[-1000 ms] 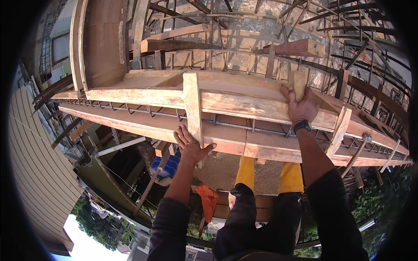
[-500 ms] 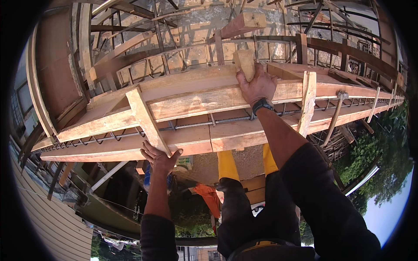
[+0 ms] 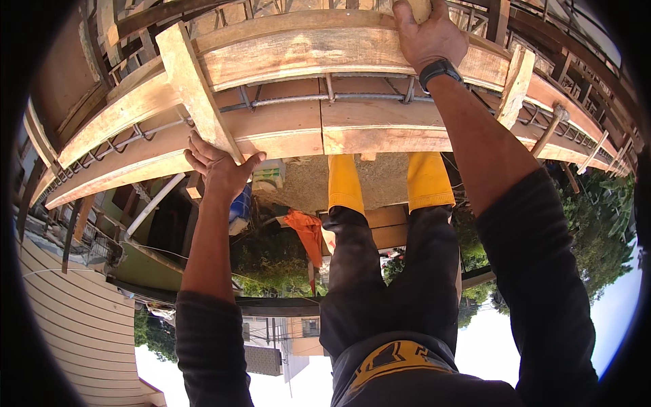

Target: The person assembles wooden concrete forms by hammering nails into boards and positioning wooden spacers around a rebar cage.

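A long wooden formwork trough crosses in front of me, its far board (image 3: 298, 55) and near board (image 3: 386, 138) flanking a steel rebar cage (image 3: 251, 102). A short wooden cleat (image 3: 193, 81) bridges the boards at left; another cleat (image 3: 515, 87) does so at right. My left hand (image 3: 220, 169) rests with spread fingers at the left cleat's lower end, against the near board's edge. At the far board's top, my right hand (image 3: 437, 42), wearing a black watch, grips a wooden block (image 3: 416, 8), mostly cut off by the frame's upper rim.
A hammer (image 3: 550, 130) hangs on the formwork at right. Below are my yellow boots (image 3: 346, 184), an orange cloth (image 3: 303, 234) and a blue container (image 3: 240, 209). Timber posts and rebar stand beyond the trough. Trees (image 3: 597, 224) and corrugated roofing (image 3: 78, 298) lie far below.
My view has tilted back toward my body, so the trough sits higher in the picture. Both hands keep their places, the left at the cleat and the right on the block.
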The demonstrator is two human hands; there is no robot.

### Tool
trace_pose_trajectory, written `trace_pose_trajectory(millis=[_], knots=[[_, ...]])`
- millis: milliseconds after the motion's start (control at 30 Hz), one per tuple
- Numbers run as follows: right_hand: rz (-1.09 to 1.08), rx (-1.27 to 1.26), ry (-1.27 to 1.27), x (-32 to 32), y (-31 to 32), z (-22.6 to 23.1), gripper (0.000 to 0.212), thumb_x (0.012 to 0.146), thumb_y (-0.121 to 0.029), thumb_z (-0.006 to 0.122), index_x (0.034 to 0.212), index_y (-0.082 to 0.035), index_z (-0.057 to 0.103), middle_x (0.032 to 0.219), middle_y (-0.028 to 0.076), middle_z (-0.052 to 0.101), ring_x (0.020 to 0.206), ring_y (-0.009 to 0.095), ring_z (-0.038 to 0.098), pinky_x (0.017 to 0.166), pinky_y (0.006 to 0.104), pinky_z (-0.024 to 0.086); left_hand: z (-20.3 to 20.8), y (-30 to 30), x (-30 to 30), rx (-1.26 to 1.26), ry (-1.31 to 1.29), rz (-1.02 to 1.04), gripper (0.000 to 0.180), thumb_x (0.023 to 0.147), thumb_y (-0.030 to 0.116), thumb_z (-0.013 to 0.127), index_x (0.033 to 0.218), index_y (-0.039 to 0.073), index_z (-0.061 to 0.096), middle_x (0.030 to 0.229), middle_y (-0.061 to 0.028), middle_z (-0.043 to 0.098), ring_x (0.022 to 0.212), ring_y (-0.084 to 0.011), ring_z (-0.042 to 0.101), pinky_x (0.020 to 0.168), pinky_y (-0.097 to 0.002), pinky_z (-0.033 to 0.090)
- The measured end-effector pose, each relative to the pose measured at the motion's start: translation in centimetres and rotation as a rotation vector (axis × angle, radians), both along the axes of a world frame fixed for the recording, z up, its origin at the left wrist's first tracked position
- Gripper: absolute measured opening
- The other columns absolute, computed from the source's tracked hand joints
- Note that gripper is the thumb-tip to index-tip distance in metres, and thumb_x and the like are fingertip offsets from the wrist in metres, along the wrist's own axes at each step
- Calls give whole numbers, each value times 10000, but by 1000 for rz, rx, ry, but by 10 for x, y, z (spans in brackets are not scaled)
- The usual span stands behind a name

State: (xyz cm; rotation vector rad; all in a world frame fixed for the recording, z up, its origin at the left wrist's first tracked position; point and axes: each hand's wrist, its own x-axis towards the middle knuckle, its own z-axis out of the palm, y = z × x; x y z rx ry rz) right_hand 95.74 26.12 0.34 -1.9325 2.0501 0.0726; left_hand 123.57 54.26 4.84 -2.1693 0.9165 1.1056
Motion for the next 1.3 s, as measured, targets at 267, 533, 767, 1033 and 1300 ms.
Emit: trace_pose_trajectory(millis=[267,533,767,1033,1300], knots=[[43,-30,43,-1,4,-14,760,895,-610,577,1348,1,586,1010,310,707,980,466,685,874,538,519,-15,30,5,-244,-59,-85,1426,678,677,848,1450,-146,-24,1588,-377,-38,1494,-546,-102,1241,-576,125],[-2,24,66,-1,3,-14,779,901,-627,557,1354,6,580,1043,319,702,1016,462,682,902,530,516,-19,40,-2,-449,-48,20,1158,842,673,717,1504,-42,92,1600,-344,59,1484,-547,-23,1203,-618,186],[25,-24,69,-10,1,-10,760,900,-616,563,1334,7,596,1054,309,704,1028,462,677,923,529,515,-19,33,-10,-536,-100,105,948,929,603,662,1527,38,189,1607,-299,133,1485,-548,15,1198,-637,169],[1,110,93,-6,-4,-20,864,855,-805,426,1352,-119,596,1131,245,717,1069,432,685,940,496,517,0,34,-51,-789,-317,404,731,887,395,799,1389,21,422,1274,-210,432,1248,-389,398,1074,-542,337],[27,115,122,-7,-7,-5,802,882,-740,487,1269,-53,637,953,239,744,956,436,707,881,492,528,2,47,-46,-930,-245,469,415,1105,313,442,1289,-37,566,1055,-200,572,1009,-377,542,879,-487,423]])
